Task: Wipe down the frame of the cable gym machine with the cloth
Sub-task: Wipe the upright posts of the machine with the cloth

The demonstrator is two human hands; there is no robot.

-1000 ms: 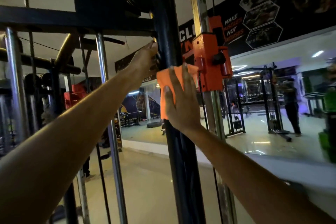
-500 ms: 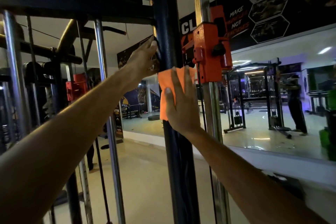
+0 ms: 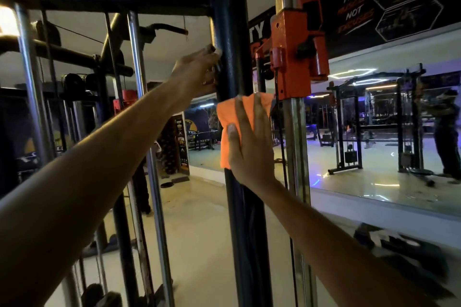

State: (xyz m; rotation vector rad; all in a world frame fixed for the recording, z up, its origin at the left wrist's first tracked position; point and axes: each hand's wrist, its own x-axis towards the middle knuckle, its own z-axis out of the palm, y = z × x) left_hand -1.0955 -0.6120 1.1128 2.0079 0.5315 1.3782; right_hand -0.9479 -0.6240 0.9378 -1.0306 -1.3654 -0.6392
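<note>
Cloth (image 3: 228, 129), orange and folded, lies flat against the front of the cable machine's dark upright post (image 3: 230, 32) in the head view, pressed there by the right hand (image 3: 249, 147) with straight, spread fingers, just below and left of an orange pulley carriage (image 3: 291, 57) on a chrome guide rail (image 3: 296, 144). Left hand (image 3: 197, 72) grips the post's left side higher up, fingers curled behind it. Soft, light and limp, the cloth probably handles best under a flat palm against the rigid frame; a wall banner (image 3: 389, 0) reads "MAKE … NOT EXCUSES", the middle word too dim to be sure of.
</note>
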